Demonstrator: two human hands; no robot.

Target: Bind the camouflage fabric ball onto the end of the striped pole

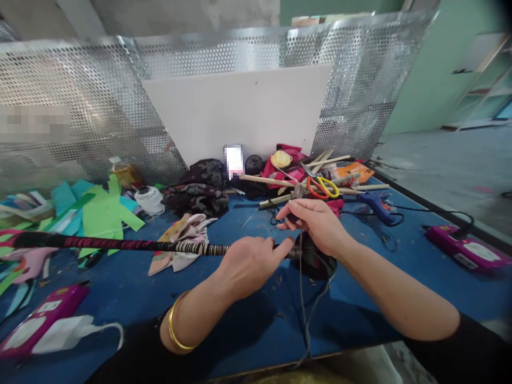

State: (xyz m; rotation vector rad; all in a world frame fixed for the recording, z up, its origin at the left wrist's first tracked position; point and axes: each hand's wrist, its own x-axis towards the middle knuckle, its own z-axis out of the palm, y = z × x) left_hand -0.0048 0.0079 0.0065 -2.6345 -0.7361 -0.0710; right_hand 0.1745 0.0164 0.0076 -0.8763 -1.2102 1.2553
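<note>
A long dark stick (120, 244), wound with pink and striped cord, lies level across the blue table (132, 298), its far end off to the left. My left hand (250, 261), with a gold bangle on the wrist, is closed round the stick's right end, forefinger stretched along it. Just beyond, my right hand (316, 221) pinches a dark cord (303, 298) near the stick's tip; the cord hangs down over the table's front edge. A dark bundle (320, 264) sits under my right wrist.
Green and blue paper cut-outs (100, 213) lie at the left, folded cloth (180, 237) mid-table, dark fabric (200, 186) behind it. Scissors (322, 186), wooden sticks and a blue glue gun (374, 205) crowd the back right. Pink devices (466, 248) sit at both sides. A perforated metal screen (80, 106) stands behind.
</note>
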